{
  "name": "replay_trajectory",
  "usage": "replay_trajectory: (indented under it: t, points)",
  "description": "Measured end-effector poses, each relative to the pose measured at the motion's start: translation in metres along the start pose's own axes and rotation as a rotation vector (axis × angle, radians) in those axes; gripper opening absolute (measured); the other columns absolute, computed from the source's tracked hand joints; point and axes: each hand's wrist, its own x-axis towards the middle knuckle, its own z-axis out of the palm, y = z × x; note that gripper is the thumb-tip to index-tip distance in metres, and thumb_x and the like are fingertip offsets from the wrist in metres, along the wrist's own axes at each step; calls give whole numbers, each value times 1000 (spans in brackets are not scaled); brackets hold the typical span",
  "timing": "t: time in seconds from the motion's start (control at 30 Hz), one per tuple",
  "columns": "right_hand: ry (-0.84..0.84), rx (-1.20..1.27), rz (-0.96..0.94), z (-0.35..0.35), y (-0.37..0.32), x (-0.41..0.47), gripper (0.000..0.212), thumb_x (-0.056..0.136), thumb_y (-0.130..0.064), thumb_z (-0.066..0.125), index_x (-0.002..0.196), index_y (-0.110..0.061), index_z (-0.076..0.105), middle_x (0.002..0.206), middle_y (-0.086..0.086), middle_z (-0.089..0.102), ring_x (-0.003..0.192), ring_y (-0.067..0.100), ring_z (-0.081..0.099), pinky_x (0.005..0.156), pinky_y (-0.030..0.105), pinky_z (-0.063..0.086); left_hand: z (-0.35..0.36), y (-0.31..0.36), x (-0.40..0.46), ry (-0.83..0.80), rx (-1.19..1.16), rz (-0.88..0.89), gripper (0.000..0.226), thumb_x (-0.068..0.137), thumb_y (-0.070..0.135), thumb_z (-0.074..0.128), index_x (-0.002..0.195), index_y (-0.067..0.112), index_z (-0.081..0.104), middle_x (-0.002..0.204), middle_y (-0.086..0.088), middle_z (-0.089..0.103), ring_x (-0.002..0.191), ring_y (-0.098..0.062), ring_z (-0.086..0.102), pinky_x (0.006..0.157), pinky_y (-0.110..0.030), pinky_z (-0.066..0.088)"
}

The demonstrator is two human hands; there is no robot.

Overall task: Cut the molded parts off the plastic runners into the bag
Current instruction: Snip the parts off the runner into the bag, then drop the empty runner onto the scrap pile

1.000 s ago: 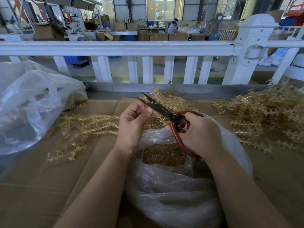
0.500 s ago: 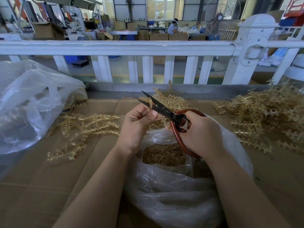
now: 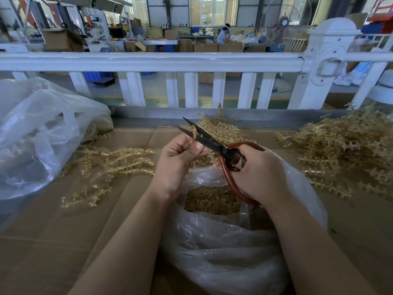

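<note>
Left hand [image 3: 177, 158] at frame centre pinches a short runner [image 3: 194, 133] between thumb and curled fingers; its tip sticks up between the blades. Right hand [image 3: 258, 173] is wrapped round the red loop handles of the scissors [image 3: 209, 142], blades parted in a narrow V pointing upper left. Bag [image 3: 244, 241] sits open below the hands, lower centre, already holding a heap of cut parts [image 3: 212, 200]

Risks as judged from here:
- Blades sit just beside the left thumb and fingertips; the runner stub is short, so a close snip could nick skin
- The cut point is above and behind the bag mouth, not squarely over it; a part that springs off could land on the cardboard [image 3: 53, 241] or in the pile [image 3: 221, 128] of runners behind
- Thin plastic bag rim is slack under the right wrist; if it folds in, the opening shrinks and parts bounce out
- Runner held only by a pinch, so it may twist as the blades close and leave a stub on the part

More uncut runners lie at middle left [image 3: 110, 165] and at right [image 3: 344, 150]. Whether any part is attached at the blade gap is too small to tell
</note>
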Motion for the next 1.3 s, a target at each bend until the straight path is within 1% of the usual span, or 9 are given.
replay_trajectory:
  t: [0.17,0.33,0.43,0.6,0.73,0.83,0.97,1.1,1.3]
  points:
    - [-27,1,0,0,1,1,34,85,-48,63,90,-16,72,77,-9,69,64,5,52,64,15,44,-1,-2,0,34,-4,-23,29,91,10,59,74,30,71,74,10,69,76,-4,65,77,-17,51]
    - [-31,0,17,1,1,1,33,85,-50,64,87,-18,70,75,-10,68,62,5,51,62,13,40,1,-1,2,44,-23,-41,29,90,9,59,72,28,70,73,10,67,75,-4,65,76,-17,51]
    - [-33,-10,25,1,2,1,38,85,-56,60,90,-19,70,76,-13,66,63,4,52,61,8,34,2,-2,1,79,-28,-64,21,93,4,58,78,17,63,72,8,66,73,-5,63,73,-17,51]
    - [-37,-35,33,1,3,0,45,85,-63,61,87,-19,69,73,-12,65,63,5,51,59,8,32,-2,-1,0,225,-101,-103,19,98,3,51,80,8,53,71,-1,55,66,-13,49,64,-23,43]
    - [-27,-6,55,-3,1,0,46,83,-70,58,78,-24,61,71,-21,52,62,0,47,60,4,27,-4,0,3,368,-125,-155,22,98,4,53,80,14,61,69,0,60,63,-13,51,62,-27,42]
    - [-3,61,42,-3,3,1,51,81,-73,54,85,-23,65,77,-20,59,66,-1,50,64,8,36,-6,0,5,444,-139,-187,22,97,6,57,79,15,65,69,1,63,60,-11,53,63,-27,44]
    - [0,105,30,-2,4,0,53,80,-72,56,91,-21,67,84,-13,68,75,6,62,67,23,55,-6,0,3,422,-121,-193,16,94,7,62,81,12,68,68,1,65,60,-10,54,61,-23,48]
    - [37,146,80,0,5,0,42,82,-66,60,82,-24,63,71,-19,58,69,4,56,63,17,42,-1,2,3,399,-114,-202,9,89,3,68,81,8,70,67,0,69,58,-6,61,56,-16,50]
    - [-9,419,217,-1,-1,4,32,78,-59,65,69,-28,65,61,-11,63,64,7,62,62,28,51,12,5,0,282,-7,-170,5,87,-1,68,91,-5,68,67,-5,70,47,1,58,47,-8,42]
